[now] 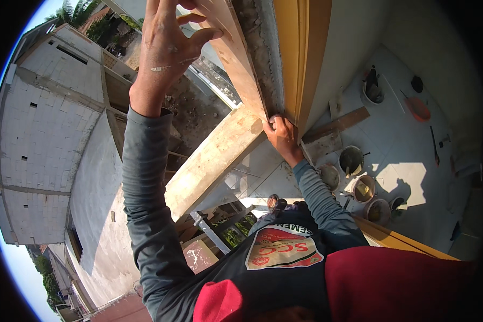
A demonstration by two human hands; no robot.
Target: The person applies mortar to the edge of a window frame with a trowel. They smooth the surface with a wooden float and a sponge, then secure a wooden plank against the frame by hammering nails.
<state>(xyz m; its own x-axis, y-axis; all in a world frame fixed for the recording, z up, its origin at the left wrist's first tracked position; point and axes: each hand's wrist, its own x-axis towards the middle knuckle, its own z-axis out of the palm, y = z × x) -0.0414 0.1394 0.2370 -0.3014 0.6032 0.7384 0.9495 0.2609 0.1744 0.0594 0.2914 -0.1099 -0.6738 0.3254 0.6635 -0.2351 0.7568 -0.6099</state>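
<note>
A long wooden board (228, 40) runs down from the top edge, set against a strip of rough grey mortar (260, 45). My left hand (166, 51) is raised beside the board's upper part, thumb and fingers apart; some fingertips run out of the picture. The thumb overlaps the board, and I cannot tell whether it touches. My right hand (282, 137) is closed at the board's lower end, fingers curled against its edge beside a yellow-brown frame (300, 53). Below, a thick, pale wooden plank (214, 155) slants down to the left from the same corner.
Several buckets stand on the tiled floor at right, among them a dark bucket (351, 161) and a mortar bucket (364, 189). A red basin (417, 109) and a loose plank (351, 119) lie farther off. A metal bar (209, 231) is below. A grey block building (43, 123) rises at left.
</note>
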